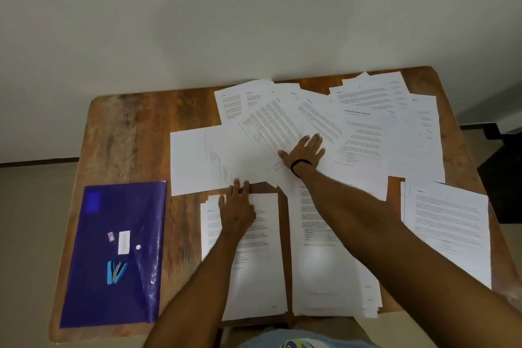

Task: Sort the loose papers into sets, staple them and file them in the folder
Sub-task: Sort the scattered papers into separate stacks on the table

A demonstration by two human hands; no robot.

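Loose printed papers [364,127] lie fanned over the far half of the wooden table [132,133]. Three sorted stacks sit nearer: a left stack [254,271], a middle stack [324,271] and a right stack [449,220]. My left hand [237,209] rests flat on the top of the left stack, fingertips touching the edge of a loose sheet [197,161]. My right hand [303,150], a black band at its wrist, presses with spread fingers on the loose sheets in the middle. A purple plastic folder [93,302] lies at the left, with a blue stapler [116,271] on top.
A small white box [124,242] and a tiny pink item [111,236] also sit on the folder. The table's far edge meets a pale wall. Dark furniture [505,172] stands right of the table. Bare wood shows at the far left.
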